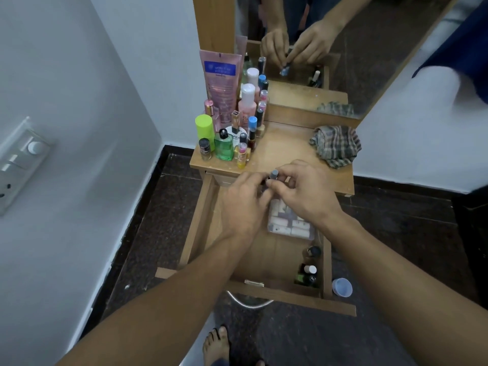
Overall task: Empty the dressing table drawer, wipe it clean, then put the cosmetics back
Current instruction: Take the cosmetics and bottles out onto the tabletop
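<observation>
- Hands meet over the back of the open drawer: the left hand and the right hand both pinch one small grey-capped bottle, fingertips closed around it from either side.
- Most of the bottle's body is hidden behind the fingers (whether the cap is being tightened or the bottle merely passed across, I cannot tell).
- Cosmetics stand crowded on the left of the dressing table top, upright and touching, probably packed tight to keep the rest of the surface free.
- A checked cloth lies crumpled at the right of the top, well apart from the bottles and within easy reach for wiping.
- The drawer is not yet empty: a clear plastic case lies under the right wrist, and several dark bottles sit in the near right corner.
- A small translucent cup rests on the floor just beside the drawer's right side.
- Judging by this, the emptying step is well along but unfinished, and wiping should wait until the case and corner bottles are out.
</observation>
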